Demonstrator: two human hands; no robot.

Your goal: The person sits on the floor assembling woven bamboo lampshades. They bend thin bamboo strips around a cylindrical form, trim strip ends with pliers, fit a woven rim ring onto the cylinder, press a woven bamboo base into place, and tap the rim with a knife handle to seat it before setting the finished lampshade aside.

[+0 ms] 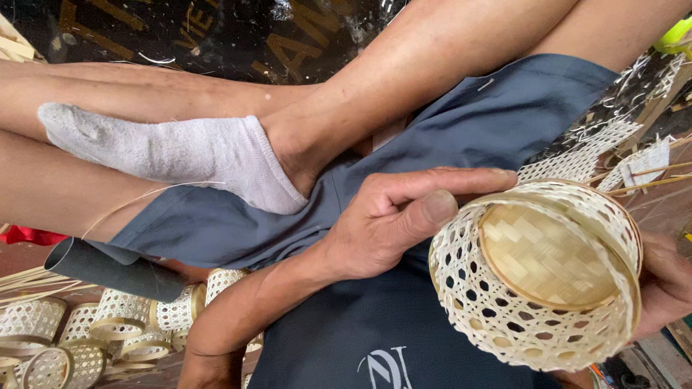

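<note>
Seated person, legs crossed, seen from above; left hand (393, 220) wrapped against the side of a small woven bamboo basket (537, 277), thumb pressed to its rim, index finger laid along the top edge, so the hand grips it; right hand (667, 284) only partly visible at the frame's right edge, cupped against the basket's far side, supporting it, fingers mostly hidden behind the weave; basket held in front of the lap, at lower right, tipped so its open mouth faces the camera; wall is pale open lattice with hexagonal holes; inside sits a round disc of tight plaited weave (548, 256), tan, ringed by a thin bamboo hoop, forming the base; dark blue-grey shorts (461, 122) beneath the hands; one foot in a worn white sock (180, 151) rests across the other leg, left of centre; a loose thin strip of bamboo (130, 205) curves over the lower leg; lower left on the floor, a cluster of similar lattice baskets (115, 328) lying close together, some touching; a dark grey tube (108, 270) lies just above them; upper right, flat pieces of lattice weave (609, 144) and loose bamboo slivers, just behind the held basket.
</note>
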